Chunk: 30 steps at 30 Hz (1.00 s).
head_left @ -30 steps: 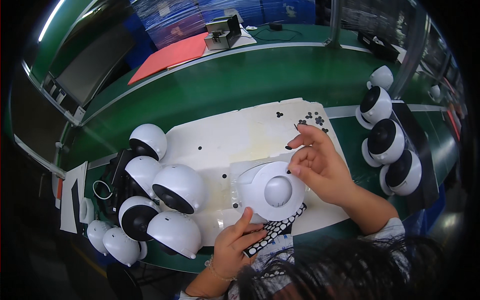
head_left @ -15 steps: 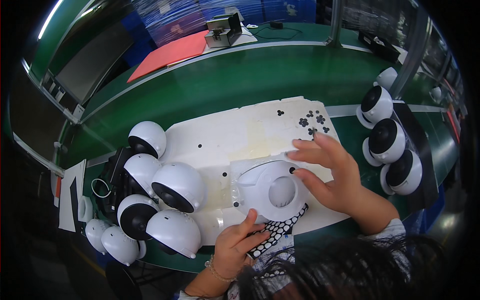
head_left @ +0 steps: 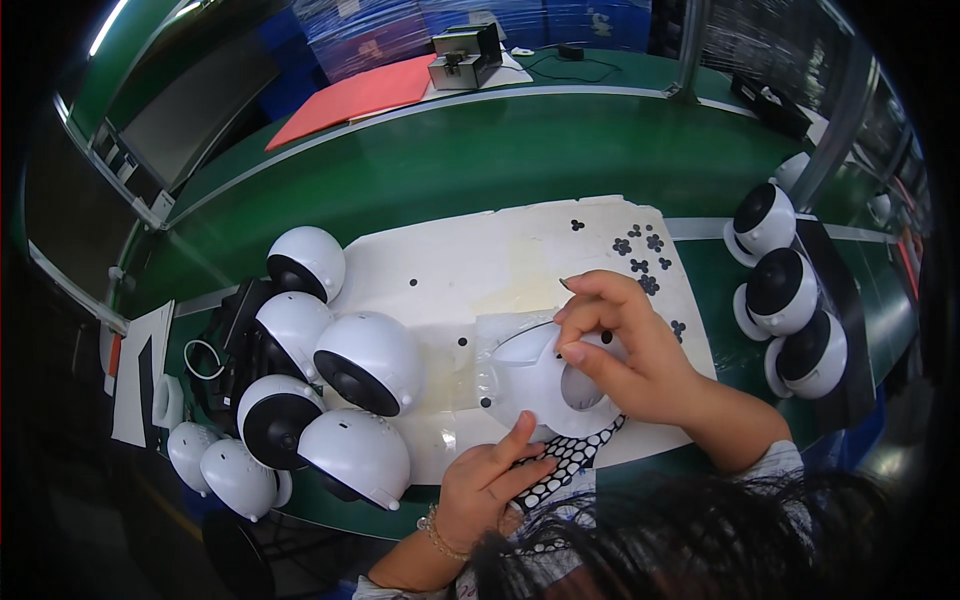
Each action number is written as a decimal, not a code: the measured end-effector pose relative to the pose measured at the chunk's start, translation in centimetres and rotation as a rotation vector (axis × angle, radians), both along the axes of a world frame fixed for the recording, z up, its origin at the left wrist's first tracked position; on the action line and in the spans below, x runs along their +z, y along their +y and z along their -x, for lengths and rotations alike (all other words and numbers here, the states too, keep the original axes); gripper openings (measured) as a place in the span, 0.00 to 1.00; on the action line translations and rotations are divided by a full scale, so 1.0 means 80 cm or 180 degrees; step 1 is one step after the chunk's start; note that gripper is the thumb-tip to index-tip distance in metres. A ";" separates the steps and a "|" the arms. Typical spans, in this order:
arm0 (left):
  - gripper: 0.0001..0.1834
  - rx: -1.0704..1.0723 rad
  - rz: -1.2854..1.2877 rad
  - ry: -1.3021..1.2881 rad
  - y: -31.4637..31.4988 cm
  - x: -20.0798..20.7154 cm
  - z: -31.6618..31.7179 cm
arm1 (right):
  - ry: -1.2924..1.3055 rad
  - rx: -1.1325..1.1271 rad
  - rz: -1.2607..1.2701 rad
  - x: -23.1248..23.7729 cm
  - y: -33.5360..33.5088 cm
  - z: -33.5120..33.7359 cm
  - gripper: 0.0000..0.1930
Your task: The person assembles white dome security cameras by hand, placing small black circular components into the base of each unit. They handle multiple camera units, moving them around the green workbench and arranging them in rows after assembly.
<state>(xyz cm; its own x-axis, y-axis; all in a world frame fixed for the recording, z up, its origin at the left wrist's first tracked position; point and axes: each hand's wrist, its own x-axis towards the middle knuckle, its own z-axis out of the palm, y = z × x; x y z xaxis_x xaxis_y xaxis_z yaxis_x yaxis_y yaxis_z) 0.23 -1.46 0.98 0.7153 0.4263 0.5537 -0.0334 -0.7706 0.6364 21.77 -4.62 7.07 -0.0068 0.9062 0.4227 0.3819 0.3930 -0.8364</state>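
A white round-based camera point(head_left: 520, 385) lies base up on the pale board in front of me. A black dot pad point(head_left: 607, 337) sits on its base, beside my right hand. My right hand point(head_left: 625, 355) is over the base, thumb and forefinger pinched together; anything between the tips is too small to make out. My left hand point(head_left: 485, 485) is just below the base, its fingers stretched out. One finger points up at the base's near edge, and others lie over a black strip with white round holes point(head_left: 575, 458). The strip runs along the board's near edge.
Several white ball-shaped cameras with black fronts point(head_left: 368, 360) crowd the left side. More cameras point(head_left: 783, 290) stand in a row at right. Loose black dots and clusters point(head_left: 640, 265) dot the board point(head_left: 440, 250). A metal box point(head_left: 465, 58) and red sheet point(head_left: 350, 100) lie on the far ledge.
My right hand has come left over the base, its thumb and forefinger closing from a spread into a pinch. My left hand stays by the strip. The whole view has shifted slightly.
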 end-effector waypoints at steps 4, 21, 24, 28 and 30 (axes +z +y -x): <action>0.14 0.0023 0.0006 -0.0028 0.000 0.003 -0.002 | 0.0200 0.0058 0.0031 -0.002 0.001 -0.001 0.24; 0.13 0.0030 0.0006 -0.0012 0.001 0.002 -0.002 | 0.0119 0.0012 -0.0136 -0.010 0.002 -0.002 0.23; 0.13 0.0057 0.0012 -0.0108 0.000 0.001 -0.004 | 0.0265 0.0000 -0.0096 -0.008 0.002 -0.001 0.23; 0.13 0.0095 -0.0037 -0.0109 -0.001 -0.002 -0.003 | 0.0165 -0.0022 -0.0070 -0.007 0.002 0.000 0.22; 0.13 0.0085 -0.0053 -0.0097 -0.001 -0.002 -0.003 | -0.0033 -0.0087 -0.0110 -0.007 0.001 0.001 0.22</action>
<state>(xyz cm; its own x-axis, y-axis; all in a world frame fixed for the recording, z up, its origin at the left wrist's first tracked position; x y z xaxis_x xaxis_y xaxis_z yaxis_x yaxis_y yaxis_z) 0.48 -1.56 0.82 0.6865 0.4356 0.5823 -0.0318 -0.7820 0.6225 21.72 -4.57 6.49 0.0131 0.8911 0.4537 0.4014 0.4109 -0.8186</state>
